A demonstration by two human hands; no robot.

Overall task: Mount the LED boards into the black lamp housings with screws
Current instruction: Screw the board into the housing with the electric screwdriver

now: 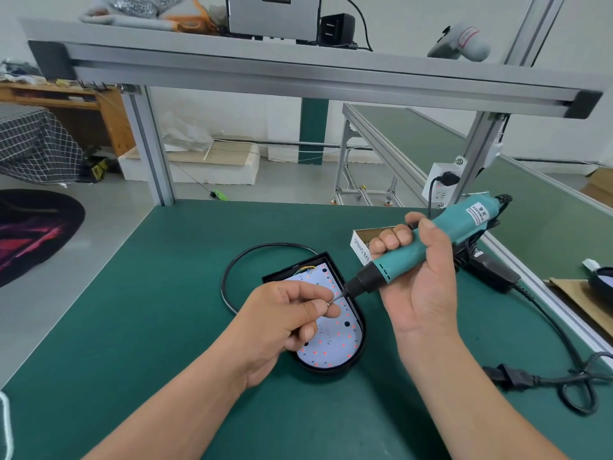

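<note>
- A workbench covered by a green mat (159, 313) sits under an aluminium frame shelf (298, 71); a grey workshop floor and another green bench lie beyond.
- The black lamp housing (362, 330) lies flat on the mat near the middle, open side up, so its inside faces the person.
- The LED board (335, 348) is seated inside the housing, its red-dotted white face up. A small silvery spot near its lower middle may be a fastener already in; it is too small to be sure.
- The screw (328, 303) is held just above the board, at the tip of the driver bit (338, 297), apparently to be set on the bit before driving.
- The left hand (282, 315) pinches that screw between thumb and forefinger, the other fingers curled under, hovering over the board's left part.
- The right hand (423, 273) wraps all its fingers round the teal electric screwdriver (431, 242), slanting it down and left so the bit meets the pinch.
- A small open cardboard box (365, 239) stands just behind the right hand, likely the screw supply kept within reach.
- The housing's black cable (229, 277) loops away on the mat to the left, clear of the work.
- The driver's power cord (547, 322) trails off to the right.
</note>
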